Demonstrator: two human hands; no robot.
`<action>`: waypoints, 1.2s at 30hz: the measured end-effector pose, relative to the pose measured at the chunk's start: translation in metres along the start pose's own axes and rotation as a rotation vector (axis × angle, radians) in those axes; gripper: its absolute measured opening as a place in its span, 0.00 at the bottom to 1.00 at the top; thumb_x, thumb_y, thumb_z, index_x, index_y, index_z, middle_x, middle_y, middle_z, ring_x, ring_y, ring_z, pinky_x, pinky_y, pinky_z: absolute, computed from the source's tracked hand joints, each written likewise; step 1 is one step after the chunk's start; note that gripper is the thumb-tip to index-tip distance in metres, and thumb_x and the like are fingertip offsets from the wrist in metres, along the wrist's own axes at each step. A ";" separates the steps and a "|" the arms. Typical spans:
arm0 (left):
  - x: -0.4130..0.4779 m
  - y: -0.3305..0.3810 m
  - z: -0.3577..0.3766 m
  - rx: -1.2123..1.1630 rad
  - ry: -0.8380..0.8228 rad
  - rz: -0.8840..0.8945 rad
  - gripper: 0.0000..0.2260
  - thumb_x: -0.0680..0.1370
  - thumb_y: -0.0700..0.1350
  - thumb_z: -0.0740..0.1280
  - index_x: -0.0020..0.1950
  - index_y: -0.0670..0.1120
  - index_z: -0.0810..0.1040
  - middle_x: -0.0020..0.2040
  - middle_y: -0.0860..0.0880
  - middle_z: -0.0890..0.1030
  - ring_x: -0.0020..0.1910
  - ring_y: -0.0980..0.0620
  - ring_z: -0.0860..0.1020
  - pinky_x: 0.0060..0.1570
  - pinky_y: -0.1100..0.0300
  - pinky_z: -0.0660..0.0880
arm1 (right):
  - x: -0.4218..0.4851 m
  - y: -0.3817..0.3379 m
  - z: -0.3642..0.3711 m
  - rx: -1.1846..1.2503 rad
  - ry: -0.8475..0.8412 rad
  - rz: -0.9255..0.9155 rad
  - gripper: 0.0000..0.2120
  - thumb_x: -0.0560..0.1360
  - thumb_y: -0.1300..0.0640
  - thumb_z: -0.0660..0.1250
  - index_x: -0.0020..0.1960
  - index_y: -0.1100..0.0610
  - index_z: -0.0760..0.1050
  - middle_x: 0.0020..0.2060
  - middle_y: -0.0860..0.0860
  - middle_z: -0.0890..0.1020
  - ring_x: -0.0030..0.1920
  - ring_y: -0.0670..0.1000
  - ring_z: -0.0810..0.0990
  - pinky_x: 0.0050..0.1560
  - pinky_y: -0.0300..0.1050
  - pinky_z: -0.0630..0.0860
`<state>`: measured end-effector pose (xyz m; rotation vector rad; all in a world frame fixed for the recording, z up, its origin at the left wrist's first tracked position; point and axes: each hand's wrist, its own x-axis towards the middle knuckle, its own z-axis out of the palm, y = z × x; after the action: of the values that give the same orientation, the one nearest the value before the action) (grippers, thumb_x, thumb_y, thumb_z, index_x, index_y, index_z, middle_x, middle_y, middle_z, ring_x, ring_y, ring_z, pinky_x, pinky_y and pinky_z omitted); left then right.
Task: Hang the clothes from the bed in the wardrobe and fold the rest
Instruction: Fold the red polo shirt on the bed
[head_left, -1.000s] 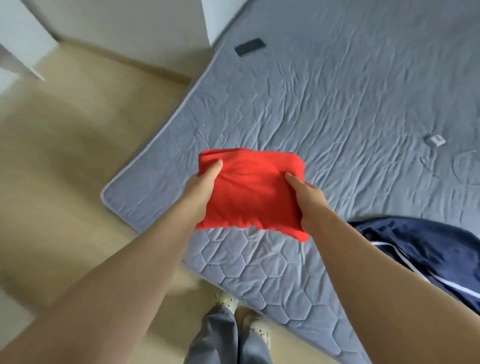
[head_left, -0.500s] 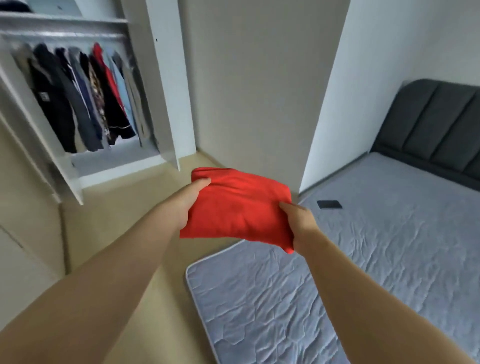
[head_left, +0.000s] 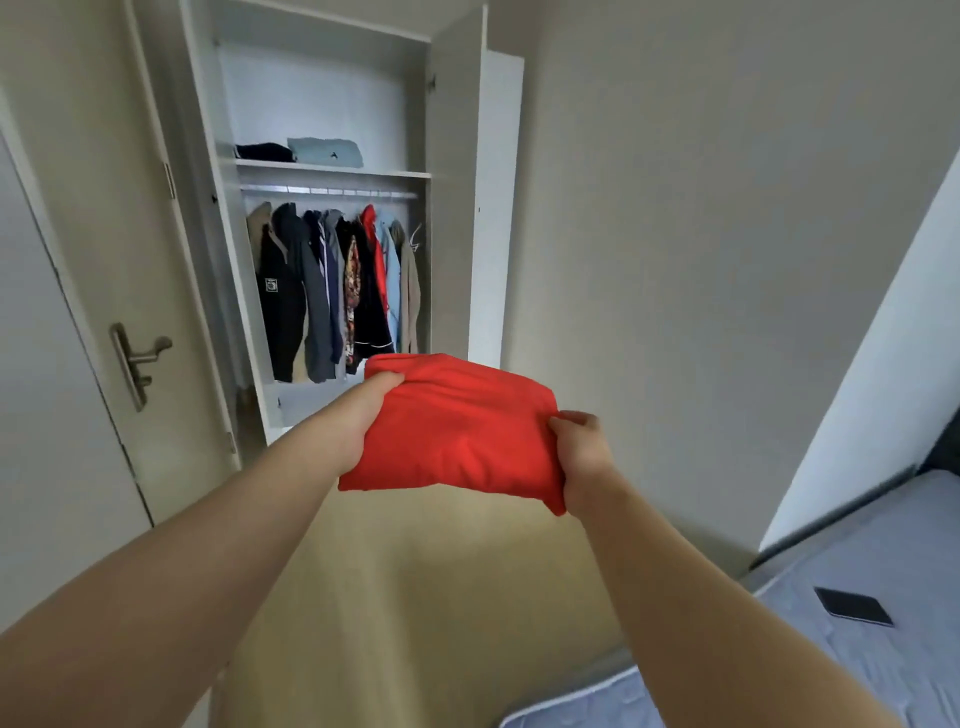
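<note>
Open room: I see a stretch of pale floor running ahead to the foot of the wardrobe, which stands with both doors swung wide.
Edges: The right wardrobe door stands out from the cabinet beside the plain wall. The left one lies back near the room door and its metal handle. The rounded corner of the bed reaches in at lower right.
Wardrobe inside: A shelf crosses above a rail. On the shelf a dark folded piece sits just beside a light blue folded piece. Under the rail a row of hanging clothes fills most of the width, dark coats at the left, red and pale blue toward the right.
In the way: The bundle I carry covers the lower right part of the wardrobe opening from my view.
On the bed: A dark phone lies flat on the grey quilt near the edge.
Task's thing: The red folded garment is up in the air in front of me, over the floor, between me and the wardrobe, well apart from the bed.
Left grip: Clamped on the garment's left edge, thumb on top, fingers tucked underneath out of sight.
Right grip: Clamped on the garment's right edge, thumb curled over the cloth, the lower corner hanging just below the wrist.
</note>
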<state>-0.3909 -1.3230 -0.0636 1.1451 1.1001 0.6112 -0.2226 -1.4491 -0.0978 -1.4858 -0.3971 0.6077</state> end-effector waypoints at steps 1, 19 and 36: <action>0.012 0.005 -0.009 -0.016 0.009 0.000 0.14 0.73 0.58 0.67 0.48 0.48 0.77 0.42 0.44 0.79 0.40 0.44 0.78 0.38 0.54 0.73 | 0.009 -0.002 0.014 0.007 -0.008 0.001 0.02 0.77 0.65 0.57 0.48 0.61 0.68 0.37 0.52 0.73 0.35 0.49 0.73 0.32 0.40 0.70; 0.305 0.140 -0.087 -0.259 0.175 0.100 0.07 0.76 0.48 0.65 0.42 0.45 0.77 0.27 0.46 0.80 0.28 0.47 0.78 0.32 0.58 0.73 | 0.273 -0.047 0.244 0.553 -0.549 0.352 0.11 0.75 0.50 0.63 0.46 0.58 0.78 0.37 0.56 0.84 0.44 0.58 0.81 0.40 0.54 0.79; 0.597 0.268 -0.132 -0.596 0.007 0.114 0.04 0.73 0.41 0.64 0.37 0.45 0.74 0.22 0.48 0.76 0.24 0.51 0.75 0.28 0.62 0.74 | 0.533 -0.089 0.509 0.417 -0.490 0.290 0.29 0.70 0.61 0.70 0.69 0.55 0.66 0.59 0.59 0.78 0.46 0.57 0.79 0.32 0.47 0.76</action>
<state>-0.2479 -0.6717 -0.0363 0.6870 0.7801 0.9558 -0.0931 -0.7208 -0.0405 -0.9887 -0.4007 1.2179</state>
